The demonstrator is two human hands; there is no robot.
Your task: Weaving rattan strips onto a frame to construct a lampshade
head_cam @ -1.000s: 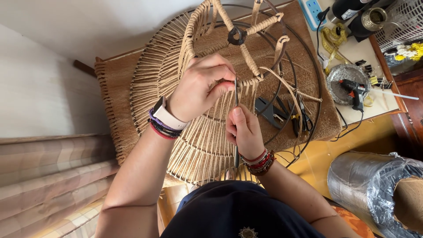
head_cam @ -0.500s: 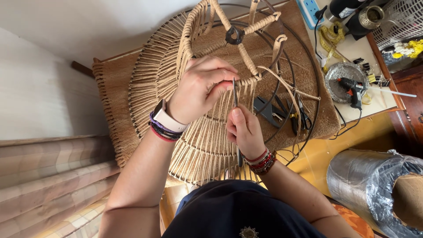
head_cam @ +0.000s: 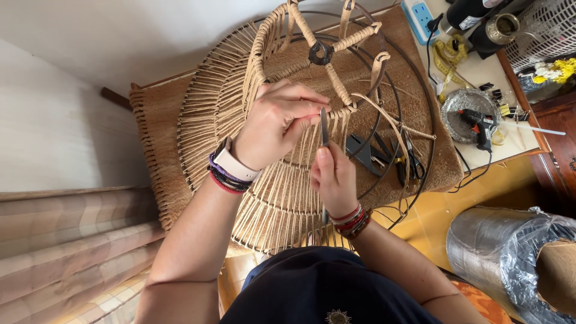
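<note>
A round wire lampshade frame (head_cam: 282, 180) wrapped in tan jute cord lies tilted on a brown woven mat (head_cam: 157, 126). My left hand (head_cam: 277, 123) grips the cord-wrapped inner ring and pinches cord strands near its lower edge. Just below it, my right hand (head_cam: 333, 179) holds a thin dark metal tool (head_cam: 324, 127) upright, its tip at the strands under my left fingers. A dark centre ring (head_cam: 320, 52) with wrapped spokes sits at the frame's top.
Pliers and scissors (head_cam: 384, 157) lie on the mat inside the bare wire hoops. A glue gun (head_cam: 479, 125) rests on a foil plate on the white table, with a power strip (head_cam: 420, 13) behind. A foil-covered roll (head_cam: 510, 258) stands at the lower right.
My right hand has shifted slightly, raising the tool's tip to the strands by my left fingers. My left hand keeps its hold on the ring.
</note>
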